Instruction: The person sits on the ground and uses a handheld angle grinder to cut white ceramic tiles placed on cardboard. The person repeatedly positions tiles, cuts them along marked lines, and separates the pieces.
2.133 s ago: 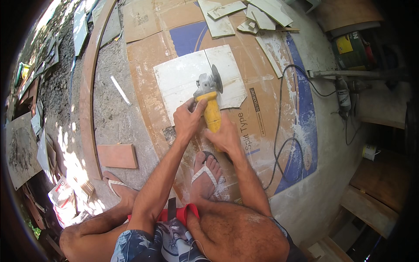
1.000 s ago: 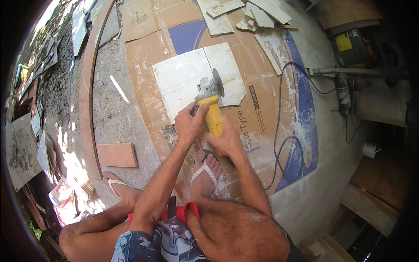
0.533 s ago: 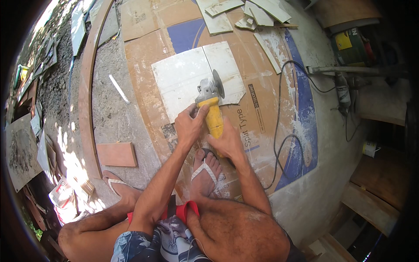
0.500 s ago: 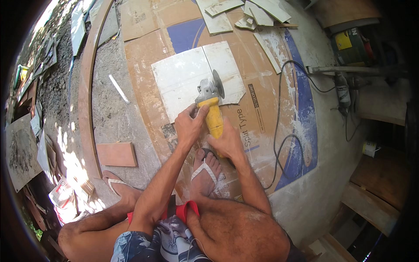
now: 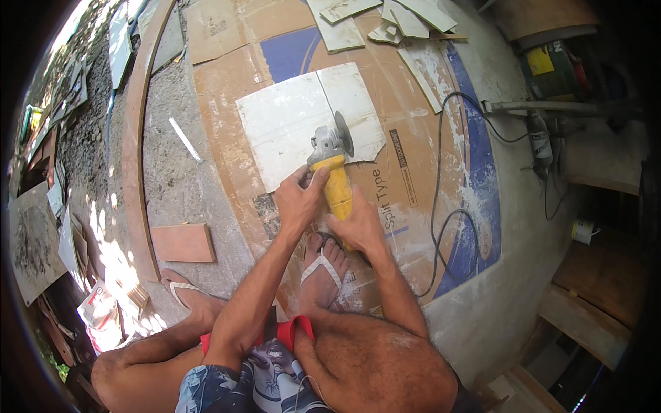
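Note:
Both hands hold a yellow angle grinder (image 5: 337,191) with a grey metal head and a dark cutting disc (image 5: 344,133). My left hand (image 5: 300,198) grips it near the head, fingers on its left side. My right hand (image 5: 359,221) wraps round the rear of the body. Beneath the disc lies a white tile (image 5: 282,117) with a dark line running down it from its far edge to the disc. Whether the disc touches the tile I cannot tell. My sandalled right foot stands just behind the tool, close to my hands.
Flattened cardboard (image 5: 413,165) lies under the tile. A black cord (image 5: 438,199) loops at the right. Broken tile pieces (image 5: 406,19) lie at the far side. At left are a long wooden board (image 5: 135,151), a reddish tile (image 5: 183,243) and a white strip (image 5: 184,139).
The view has shifted very slightly. Hands, grinder and tile keep nearly the same places relative to each other.

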The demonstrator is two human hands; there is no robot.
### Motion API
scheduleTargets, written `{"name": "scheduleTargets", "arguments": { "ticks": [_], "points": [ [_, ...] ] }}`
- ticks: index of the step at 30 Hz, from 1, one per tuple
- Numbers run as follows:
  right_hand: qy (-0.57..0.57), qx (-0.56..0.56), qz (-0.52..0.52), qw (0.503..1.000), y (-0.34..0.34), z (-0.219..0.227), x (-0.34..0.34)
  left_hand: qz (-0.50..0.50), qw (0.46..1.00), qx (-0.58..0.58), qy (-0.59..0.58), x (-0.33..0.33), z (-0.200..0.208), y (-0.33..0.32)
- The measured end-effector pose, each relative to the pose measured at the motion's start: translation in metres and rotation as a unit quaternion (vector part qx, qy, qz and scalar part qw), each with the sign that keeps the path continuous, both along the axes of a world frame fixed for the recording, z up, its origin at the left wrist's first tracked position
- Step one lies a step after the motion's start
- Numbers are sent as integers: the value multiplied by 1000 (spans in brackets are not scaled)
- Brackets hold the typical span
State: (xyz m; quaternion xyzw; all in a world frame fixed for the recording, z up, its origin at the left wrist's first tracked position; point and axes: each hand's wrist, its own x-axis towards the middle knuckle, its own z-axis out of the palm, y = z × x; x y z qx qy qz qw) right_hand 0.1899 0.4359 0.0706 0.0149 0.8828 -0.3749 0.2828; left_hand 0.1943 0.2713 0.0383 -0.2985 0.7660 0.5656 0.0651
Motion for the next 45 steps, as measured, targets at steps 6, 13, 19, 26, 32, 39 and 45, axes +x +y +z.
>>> {"name": "scheduleTargets", "arguments": {
  "ticks": [6,13,19,26,32,39,45],
  "points": [
    [3,-4,4,1000,1,4,2,0,1000,9,-3,3,-2,0],
    [-4,-1,2,1000,4,3,5,2,1000,23,14,6,4,4],
    [-6,1,0,1000,4,3,7,1,1000,25,19,8,6,5],
    [25,-30,-6,999,-1,1,4,-1,1000,5,4,2,2,0],
    [18,-23,-9,1000,1,2,6,12,1000,10,17,4,1,4],
    [16,-21,-8,1000,1,-1,8,4,1000,16,14,6,2,2],
    [6,-14,-10,1000,2,0,8,3,1000,20,14,7,8,4]
  ]
}}
